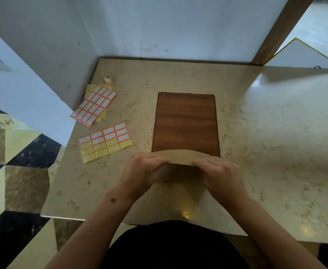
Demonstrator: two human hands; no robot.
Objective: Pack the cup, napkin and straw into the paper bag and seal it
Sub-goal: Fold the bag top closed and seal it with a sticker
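A brown paper bag (180,157) stands on the marble table right in front of me, its top edge folded over toward me. My left hand (141,168) pinches the fold at its left end. My right hand (220,174) pinches it at the right end. The fingers of both hands curl over the folded strip. The bag's body below the fold lies in shadow between my wrists. No cup, napkin or straw shows anywhere; what is inside the bag is hidden.
A wooden board (185,123) lies flat just beyond the bag. Left of it are a partly used label sheet (105,141), a stack of label sheets (94,105) and a small tape roll (108,77). White walls close the back and left; the table edge (62,217) drops to tiled floor.
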